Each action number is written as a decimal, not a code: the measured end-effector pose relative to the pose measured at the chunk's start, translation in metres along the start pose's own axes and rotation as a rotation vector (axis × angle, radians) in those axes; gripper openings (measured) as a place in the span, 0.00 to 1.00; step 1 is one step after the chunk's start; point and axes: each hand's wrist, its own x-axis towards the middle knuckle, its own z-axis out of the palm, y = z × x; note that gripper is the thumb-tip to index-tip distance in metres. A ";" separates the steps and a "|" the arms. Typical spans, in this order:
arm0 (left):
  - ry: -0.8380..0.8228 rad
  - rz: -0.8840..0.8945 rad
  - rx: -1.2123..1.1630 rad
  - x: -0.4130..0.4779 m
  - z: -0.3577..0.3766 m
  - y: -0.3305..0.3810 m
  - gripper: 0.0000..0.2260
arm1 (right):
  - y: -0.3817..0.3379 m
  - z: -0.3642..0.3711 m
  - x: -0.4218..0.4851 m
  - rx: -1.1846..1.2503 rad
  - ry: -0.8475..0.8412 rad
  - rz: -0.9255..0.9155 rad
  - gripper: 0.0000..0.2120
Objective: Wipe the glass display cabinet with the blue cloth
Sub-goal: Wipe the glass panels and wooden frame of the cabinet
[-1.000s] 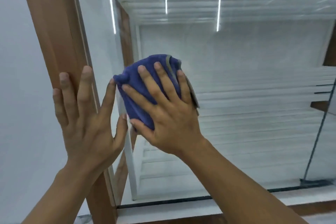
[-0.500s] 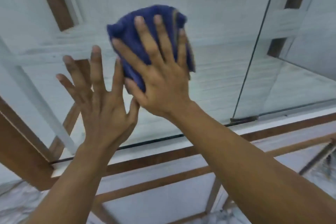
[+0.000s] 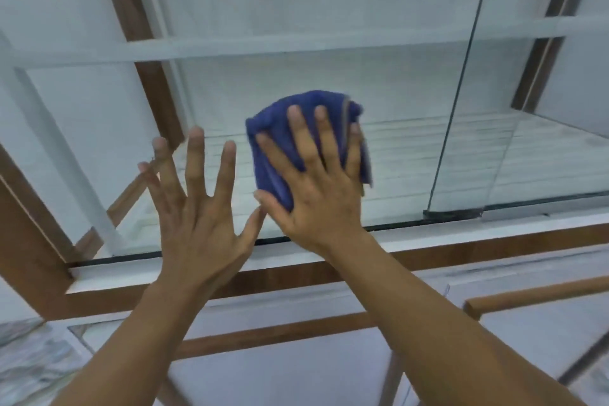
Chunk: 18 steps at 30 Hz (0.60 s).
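Observation:
A folded blue cloth (image 3: 273, 148) lies flat against the glass pane (image 3: 329, 82) of the display cabinet, low on the pane. My right hand (image 3: 316, 188) presses on the cloth with fingers spread, covering most of it. Just to its left, my left hand (image 3: 201, 217) rests flat on the same glass, fingers splayed, holding nothing. Its thumb nearly touches my right thumb. Both forearms reach up from the bottom of the view.
A brown wooden frame (image 3: 428, 254) with a white sill runs under the glass. A vertical glass seam (image 3: 461, 92) with a small dark bottom clip (image 3: 451, 213) stands to the right. A white shelf (image 3: 230, 48) crosses inside. A wooden post (image 3: 145, 43) rises at the left.
My right hand has slid the cloth to the right and lower on the glass. My left hand left the wooden post and now lies on the pane. The view tilted downward.

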 end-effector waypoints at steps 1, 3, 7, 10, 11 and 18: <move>0.020 -0.002 -0.008 -0.001 0.003 0.000 0.38 | -0.007 0.003 0.000 0.009 0.002 -0.102 0.30; 0.043 0.008 0.007 -0.004 0.007 -0.003 0.39 | 0.018 0.004 -0.008 -0.005 0.020 -0.165 0.31; 0.044 0.035 0.054 -0.013 0.012 -0.007 0.40 | 0.117 -0.011 -0.057 -0.095 -0.002 0.199 0.39; 0.077 0.059 0.050 -0.020 0.020 -0.005 0.39 | 0.113 -0.010 -0.068 -0.016 0.065 0.527 0.40; 0.086 0.056 0.046 -0.023 0.023 -0.004 0.39 | 0.092 -0.003 -0.061 -0.015 0.093 0.531 0.40; 0.099 0.030 0.037 -0.048 0.035 0.000 0.44 | -0.009 0.028 -0.043 -0.095 0.054 -0.106 0.37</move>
